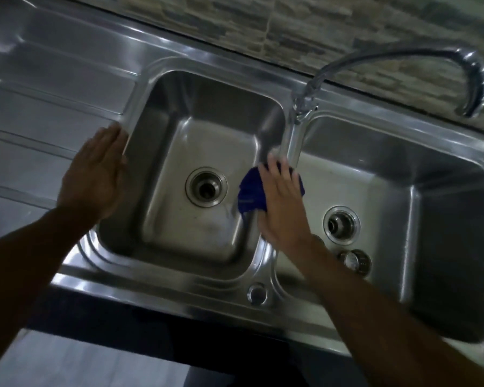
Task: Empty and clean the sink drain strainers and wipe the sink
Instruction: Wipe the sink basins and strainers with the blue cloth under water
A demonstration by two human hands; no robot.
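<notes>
A steel double sink fills the view. The left basin [179, 129] has an open drain hole [206, 186] with no strainer in it. My right hand [282, 202] presses flat on a dark blue cloth [251, 192] against the ridge between the two basins. My left hand [95, 171] lies flat, fingers apart, on the left rim of that basin, holding nothing. In the right basin [430, 191] a drain [341, 223] shows a metal piece inside, and a loose strainer basket [356, 261] lies just in front of it.
A curved chrome faucet [299, 107] rises from the back rim between the basins, its spout [475, 79] over the right basin's far corner. A ribbed drainboard [39, 101] extends to the left. A stone-pattern tile wall [291, 29] runs behind. A round capped hole [257, 294] marks the front rim.
</notes>
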